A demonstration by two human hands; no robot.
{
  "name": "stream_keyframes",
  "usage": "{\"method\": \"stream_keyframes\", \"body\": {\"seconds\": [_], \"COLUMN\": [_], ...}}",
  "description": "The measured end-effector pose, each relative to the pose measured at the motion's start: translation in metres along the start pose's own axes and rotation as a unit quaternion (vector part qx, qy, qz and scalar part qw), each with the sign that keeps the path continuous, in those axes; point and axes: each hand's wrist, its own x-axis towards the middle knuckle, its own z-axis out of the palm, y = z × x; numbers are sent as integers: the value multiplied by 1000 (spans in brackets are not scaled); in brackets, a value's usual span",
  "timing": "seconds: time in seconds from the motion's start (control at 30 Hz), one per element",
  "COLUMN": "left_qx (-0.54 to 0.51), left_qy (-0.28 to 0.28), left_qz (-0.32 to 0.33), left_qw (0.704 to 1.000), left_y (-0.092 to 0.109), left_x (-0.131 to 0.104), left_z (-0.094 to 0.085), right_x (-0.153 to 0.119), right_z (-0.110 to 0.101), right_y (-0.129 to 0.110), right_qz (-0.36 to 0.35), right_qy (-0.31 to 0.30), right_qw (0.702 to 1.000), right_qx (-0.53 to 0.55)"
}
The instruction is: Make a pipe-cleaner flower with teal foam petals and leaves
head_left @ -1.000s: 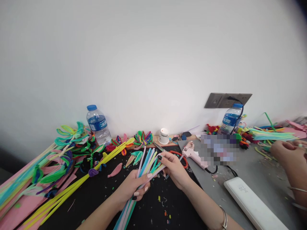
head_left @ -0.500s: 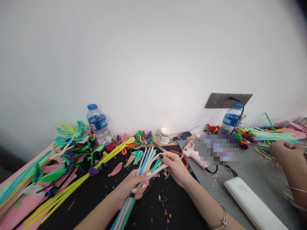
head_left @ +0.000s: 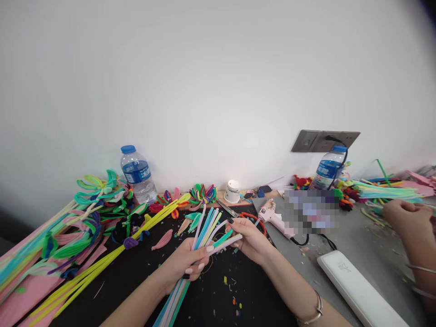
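A bundle of long pipe cleaners (head_left: 174, 303) in lilac, blue, green and yellow runs through my left hand (head_left: 187, 262), which is closed around its middle. Above that grip the upper ends fan out. My right hand (head_left: 251, 238) pinches at the ends of the stems that lean right, with a green and a lilac one at its fingertips. Which stem sits between finger and thumb is partly hidden. Scissors (head_left: 229, 209) with orange handles lie just behind my right hand, on the black mat (head_left: 218, 295).
Yellow pipe cleaners (head_left: 102, 268) and a pile of coloured loops (head_left: 75, 236) lie left. Water bottles (head_left: 138, 175) (head_left: 327, 170), a paper cup (head_left: 232, 192) and a pink glue gun (head_left: 274, 220) stand or lie behind. At right are a white case (head_left: 357, 288) and another person's hand (head_left: 407, 218).
My right fingers have shifted slightly along the stem ends; a green stem and a lilac tip now show more clearly beside them. My left hand keeps its grip.
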Motion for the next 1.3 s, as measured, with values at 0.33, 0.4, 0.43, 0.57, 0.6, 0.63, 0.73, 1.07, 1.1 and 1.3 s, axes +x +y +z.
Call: {"method": "stream_keyframes", "body": {"seconds": [0.33, 0.4, 0.43, 0.57, 0.6, 0.63, 0.73, 1.07, 1.1, 1.3], "left_qx": [32, 66, 82, 109, 113, 120, 138, 96, 99, 105], "left_qy": [57, 59, 58, 52, 51, 49, 41, 24, 26, 39], "left_qz": [67, 87, 97, 104, 99, 94, 88, 83, 87, 94], "left_qw": [996, 992, 990, 987, 987, 987, 986, 992, 991, 989], "left_y": [-11, -12, -13, -17, -17, -17, -17, -22, -22, -20], "left_x": [10, 9, 9, 9, 8, 8, 6, 9, 9, 7], "left_z": [-6, -4, -3, 2, 3, 4, 7, 3, 4, 6], "right_x": [2, 2, 2, 0, 0, 0, 1, 0, -1, -2], "right_z": [2, 4, 6, 13, 13, 14, 13, 14, 15, 16], "right_y": [2, 7, 9, 14, 15, 15, 15, 12, 12, 11], "right_qz": [-21, -11, -6, -5, -9, -13, -25, -43, -42, -41], "right_qy": [53, 44, 38, 46, 51, 56, 56, 69, 73, 88], "right_qw": [998, 998, 997, 991, 990, 988, 982, 974, 974, 976], "right_qx": [6, -45, -70, -127, -134, -142, -176, -211, -210, -194]}}
